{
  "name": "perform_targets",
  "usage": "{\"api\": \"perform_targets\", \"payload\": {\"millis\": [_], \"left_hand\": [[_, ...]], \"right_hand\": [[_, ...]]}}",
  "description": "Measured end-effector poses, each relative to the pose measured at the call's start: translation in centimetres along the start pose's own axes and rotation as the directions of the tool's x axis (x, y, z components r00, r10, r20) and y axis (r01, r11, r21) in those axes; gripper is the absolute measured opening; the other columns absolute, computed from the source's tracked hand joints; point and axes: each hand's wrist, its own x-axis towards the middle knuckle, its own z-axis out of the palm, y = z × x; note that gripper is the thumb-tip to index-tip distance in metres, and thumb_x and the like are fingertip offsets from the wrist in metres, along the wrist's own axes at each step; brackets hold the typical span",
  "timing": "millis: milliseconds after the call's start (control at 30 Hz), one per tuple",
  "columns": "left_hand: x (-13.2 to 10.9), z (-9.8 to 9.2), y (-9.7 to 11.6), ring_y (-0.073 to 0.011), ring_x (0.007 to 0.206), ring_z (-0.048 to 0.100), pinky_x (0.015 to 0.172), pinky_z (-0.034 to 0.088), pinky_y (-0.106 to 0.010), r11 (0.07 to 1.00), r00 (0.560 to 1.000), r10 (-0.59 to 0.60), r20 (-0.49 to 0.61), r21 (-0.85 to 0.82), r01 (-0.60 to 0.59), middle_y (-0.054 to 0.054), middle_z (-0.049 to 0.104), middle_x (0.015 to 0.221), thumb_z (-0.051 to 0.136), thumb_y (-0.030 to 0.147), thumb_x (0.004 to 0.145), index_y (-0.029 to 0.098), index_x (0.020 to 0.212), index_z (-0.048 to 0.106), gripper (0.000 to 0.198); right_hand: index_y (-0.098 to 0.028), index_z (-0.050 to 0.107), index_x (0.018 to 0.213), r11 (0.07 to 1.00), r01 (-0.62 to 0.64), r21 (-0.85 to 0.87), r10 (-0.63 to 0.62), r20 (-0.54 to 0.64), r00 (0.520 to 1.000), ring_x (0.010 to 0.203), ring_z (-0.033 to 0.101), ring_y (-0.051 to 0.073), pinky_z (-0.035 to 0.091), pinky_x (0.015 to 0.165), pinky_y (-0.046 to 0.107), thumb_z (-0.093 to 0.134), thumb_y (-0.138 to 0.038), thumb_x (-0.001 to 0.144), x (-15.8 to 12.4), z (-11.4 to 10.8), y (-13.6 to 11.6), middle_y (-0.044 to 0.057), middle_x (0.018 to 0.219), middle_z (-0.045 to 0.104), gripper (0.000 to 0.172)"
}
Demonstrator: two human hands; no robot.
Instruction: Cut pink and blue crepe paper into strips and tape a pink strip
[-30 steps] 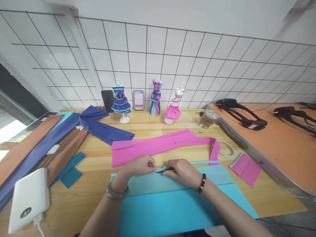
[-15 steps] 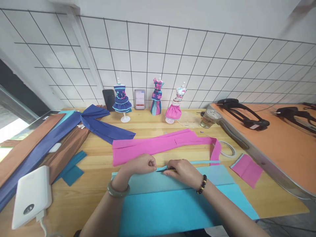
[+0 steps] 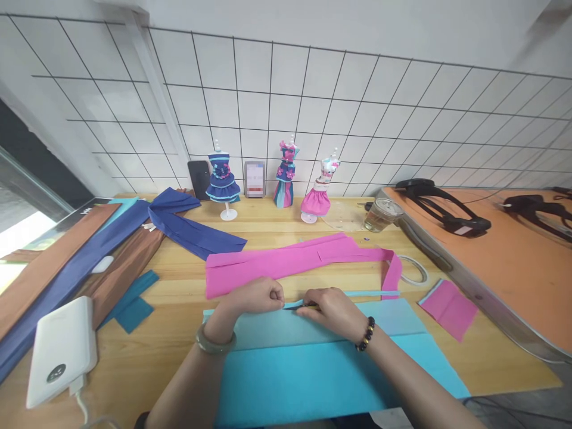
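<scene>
A light blue cloth lies in front of me, its far part a paler folded layer. My right hand, with a dark beaded bracelet, is closed round small scissors; their dark blades point left along the cloth's far edge, and the handles are mostly hidden in my fingers. Just left of the blade tips, my left hand, wearing a pale bangle, pinches that same edge. A narrow light blue strip runs to the right beyond my right hand. Behind my hands lies a long pink cloth.
Three small dressed mannequins stand at the back, one in a navy dress. A glass of drink, a tape roll and a pink square are at right. Navy cloth and a white power bank lie at left.
The view has shifted very slightly. Both hands and the scissors keep almost the same place on the cloth's edge.
</scene>
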Motion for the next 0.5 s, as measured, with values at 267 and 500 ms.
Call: {"api": "perform_targets", "payload": {"millis": [267,500], "left_hand": [[0.02,-0.03,-0.05,-0.0106,0.061,0.051,0.052,0.036,-0.019,1.0,1.0,-0.007,-0.002,0.011,0.007,0.002,0.059,0.068,0.045,0.025,0.069,0.018,0.075,0.059,0.017],[-0.06,-0.02,0.15,-0.0108,0.061,0.051,0.052,0.036,-0.019,1.0,1.0,-0.018,-0.012,0.018,0.019,0.002,0.059,0.067,0.045,0.026,0.068,0.018,0.075,0.061,0.019]], "right_hand": [[-0.02,0.058,0.073,1.0,-0.002,-0.018,0.001,-0.026,1.0,0.064,0.06,0.016,0.031,0.054,0.024,0.046,-0.05,0.084,-0.1,0.07,-0.13,0.001,0.07,0.067,0.034],[-0.021,0.058,0.073,1.0,0.001,0.001,-0.001,-0.046,0.999,0.061,0.059,0.015,0.031,0.055,0.023,0.048,-0.049,0.084,-0.06,0.45,0.02,0.0,0.068,0.066,0.032]]}}
